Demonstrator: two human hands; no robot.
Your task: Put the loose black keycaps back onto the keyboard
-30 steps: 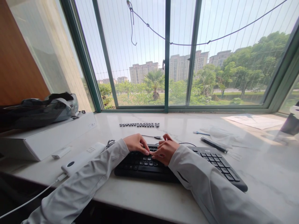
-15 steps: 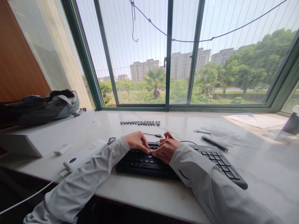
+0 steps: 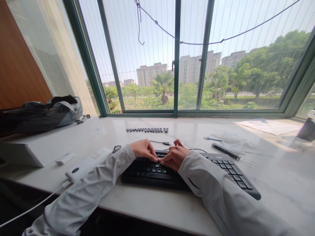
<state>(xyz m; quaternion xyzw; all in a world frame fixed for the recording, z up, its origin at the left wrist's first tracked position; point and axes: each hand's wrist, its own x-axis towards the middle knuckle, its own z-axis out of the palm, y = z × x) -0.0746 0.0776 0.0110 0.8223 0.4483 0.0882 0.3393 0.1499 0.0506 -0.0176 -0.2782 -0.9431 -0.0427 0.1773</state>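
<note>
A black keyboard lies on the marble sill, its front edge toward me. Over its middle keys, my left hand is closed, thumb and forefinger pinched together and pointing down. My right hand meets it there from the other side, with thumb and forefinger pressed together and the other fingers bent and raised. The fingertips of both hands almost touch; whatever is between them is too small and hidden to make out. Beyond the keyboard, several loose keycaps stand in rows. Some key positions near my fingers look paler than the black keys.
A white power bank with a cable lies left, near a small white device and a white box bearing a dark bag. At right are black tweezers, a blue-tipped tool, clear plastic bags and paper.
Both hands stay over the same keys, with only slight finger movement. The camera view has shifted a little. The keycaps and keyboard look unmoved.
</note>
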